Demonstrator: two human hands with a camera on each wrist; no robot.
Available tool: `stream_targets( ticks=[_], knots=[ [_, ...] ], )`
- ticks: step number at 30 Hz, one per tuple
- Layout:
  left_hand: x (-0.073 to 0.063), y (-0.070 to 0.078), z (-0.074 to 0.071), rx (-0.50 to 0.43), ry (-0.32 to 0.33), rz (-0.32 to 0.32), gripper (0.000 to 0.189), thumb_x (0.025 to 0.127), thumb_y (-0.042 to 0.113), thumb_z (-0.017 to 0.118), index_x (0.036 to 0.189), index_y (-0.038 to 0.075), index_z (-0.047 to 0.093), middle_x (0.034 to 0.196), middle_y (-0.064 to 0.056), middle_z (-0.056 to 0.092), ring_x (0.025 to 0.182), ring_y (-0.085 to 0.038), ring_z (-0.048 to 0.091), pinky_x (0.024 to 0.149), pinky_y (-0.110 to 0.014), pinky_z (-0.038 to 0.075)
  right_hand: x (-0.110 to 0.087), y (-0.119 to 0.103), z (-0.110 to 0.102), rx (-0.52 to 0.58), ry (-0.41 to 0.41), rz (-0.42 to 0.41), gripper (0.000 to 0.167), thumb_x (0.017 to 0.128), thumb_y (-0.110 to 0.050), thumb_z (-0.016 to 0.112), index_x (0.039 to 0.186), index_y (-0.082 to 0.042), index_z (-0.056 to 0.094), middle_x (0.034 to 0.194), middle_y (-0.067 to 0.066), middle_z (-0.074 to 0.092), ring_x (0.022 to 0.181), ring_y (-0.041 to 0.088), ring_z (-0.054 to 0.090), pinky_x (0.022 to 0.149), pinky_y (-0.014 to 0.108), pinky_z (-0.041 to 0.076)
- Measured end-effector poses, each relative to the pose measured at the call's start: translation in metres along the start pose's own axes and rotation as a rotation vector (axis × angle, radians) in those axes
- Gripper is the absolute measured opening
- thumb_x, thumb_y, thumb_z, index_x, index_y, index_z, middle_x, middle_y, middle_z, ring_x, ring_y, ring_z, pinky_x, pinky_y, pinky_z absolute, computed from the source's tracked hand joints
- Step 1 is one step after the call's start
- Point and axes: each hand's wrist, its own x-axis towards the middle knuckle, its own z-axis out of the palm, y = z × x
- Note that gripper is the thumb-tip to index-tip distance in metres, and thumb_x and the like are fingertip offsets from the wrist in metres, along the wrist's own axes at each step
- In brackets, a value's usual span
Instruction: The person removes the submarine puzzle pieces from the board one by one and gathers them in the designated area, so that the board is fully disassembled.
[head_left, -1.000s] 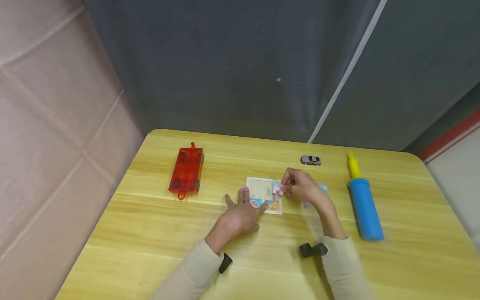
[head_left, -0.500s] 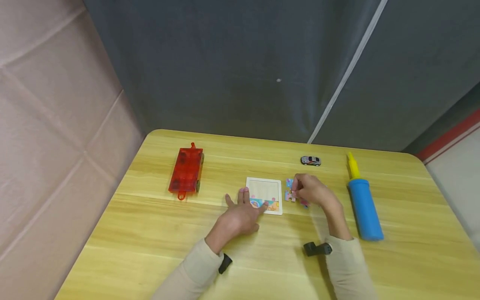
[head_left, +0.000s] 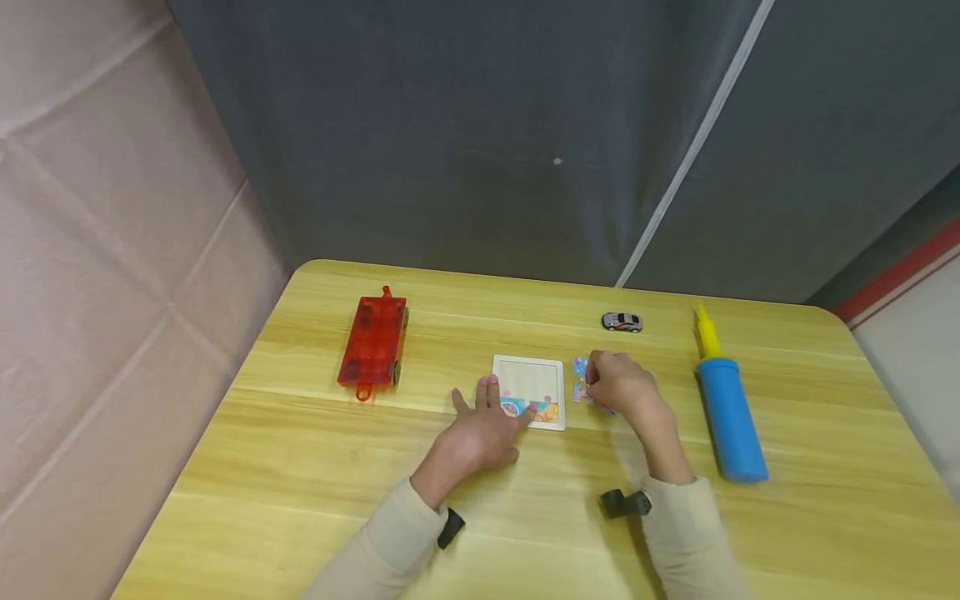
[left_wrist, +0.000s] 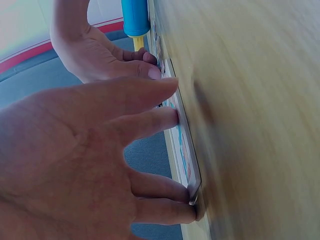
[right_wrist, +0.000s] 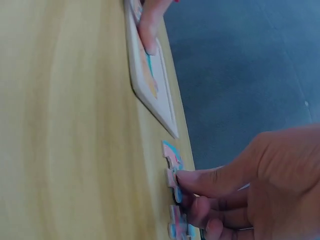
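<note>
A square puzzle frame (head_left: 527, 360) lies on the table, with a strip of joined, printed puzzle pieces (head_left: 546, 412) along its near side. My left hand (head_left: 477, 435) rests across the frame's near left corner, fingers spread, a fingertip on the strip. Just right of the frame, my right hand (head_left: 624, 388) is over several loose puzzle pieces (head_left: 580, 367) in pink and blue. In the right wrist view, its thumb and fingers pinch a puzzle piece (right_wrist: 173, 179) close to the tabletop. Another loose piece (right_wrist: 176, 222) lies nearer that camera; the hand hides part of the group.
A red, see-through toy wagon (head_left: 372, 342) stands at the left. Behind the right hand sits a small silver toy car (head_left: 622, 322). A blue hand pump (head_left: 732, 421) with a yellow nozzle lies on the right. Dark panelling (head_left: 465, 150) rises behind the wooden table (head_left: 247, 467).
My right hand has moved right, from holding a pink-and-blue piece at the frame's right edge to the loose pieces, where it still works low. The left hand has stayed in place.
</note>
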Motion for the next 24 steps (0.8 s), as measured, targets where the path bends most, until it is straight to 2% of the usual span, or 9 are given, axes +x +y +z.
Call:
stream_targets(
  ticks=[4, 14, 17, 20, 24],
  knots=[
    [0.01, -0.005, 0.008, 0.007, 0.004, 0.008, 0.076, 0.109, 0.035, 0.064, 0.174, 0.043, 0.027, 0.179, -0.036, 0.002, 0.169, -0.05, -0.002, 0.124, -0.086, 0.013, -0.005, -0.008, 0.0, 0.0, 0.024, -0.001, 0.01, 0.095, 0.004, 0.067, 0.091, -0.004, 0.063, 0.084, 0.009, 0.064, 0.072, 0.022, 0.056, 0.061, 0.031, 0.045],
    [0.011, -0.003, 0.01, -0.017, 0.042, 0.014, 0.06, 0.115, 0.022, 0.044, 0.173, 0.038, 0.035, 0.177, -0.038, 0.006, 0.168, -0.052, 0.001, 0.13, -0.078, 0.013, -0.002, -0.01, 0.008, -0.057, 0.078, 0.033, 0.011, 0.096, 0.006, 0.063, 0.091, -0.004, 0.065, 0.087, 0.01, 0.066, 0.073, 0.023, 0.057, 0.06, 0.033, 0.047],
    [0.003, 0.001, 0.004, -0.028, 0.054, 0.009, 0.058, 0.117, 0.021, 0.042, 0.172, 0.037, 0.037, 0.177, -0.038, 0.007, 0.168, -0.051, 0.004, 0.132, -0.073, 0.015, -0.003, -0.013, 0.01, -0.07, 0.097, 0.04, 0.01, 0.097, 0.006, 0.064, 0.092, -0.003, 0.064, 0.089, 0.012, 0.065, 0.075, 0.025, 0.057, 0.062, 0.036, 0.048],
    [-0.011, 0.008, -0.006, -0.011, 0.073, 0.009, 0.056, 0.117, 0.02, 0.043, 0.171, 0.035, 0.04, 0.177, -0.038, 0.009, 0.168, -0.051, 0.008, 0.135, -0.065, 0.018, -0.005, -0.017, 0.011, -0.098, 0.126, 0.032, 0.011, 0.099, 0.004, 0.065, 0.091, -0.003, 0.063, 0.09, 0.013, 0.062, 0.075, 0.025, 0.057, 0.062, 0.038, 0.049],
    [-0.027, 0.017, -0.017, 0.039, 0.103, 0.04, 0.054, 0.116, 0.02, 0.05, 0.17, 0.025, 0.045, 0.182, -0.025, 0.012, 0.171, -0.04, 0.008, 0.138, -0.057, 0.015, -0.009, -0.02, 0.012, -0.092, 0.175, -0.042, 0.014, 0.102, 0.004, 0.064, 0.09, -0.004, 0.062, 0.083, 0.01, 0.06, 0.07, 0.022, 0.055, 0.058, 0.034, 0.046]
  ],
)
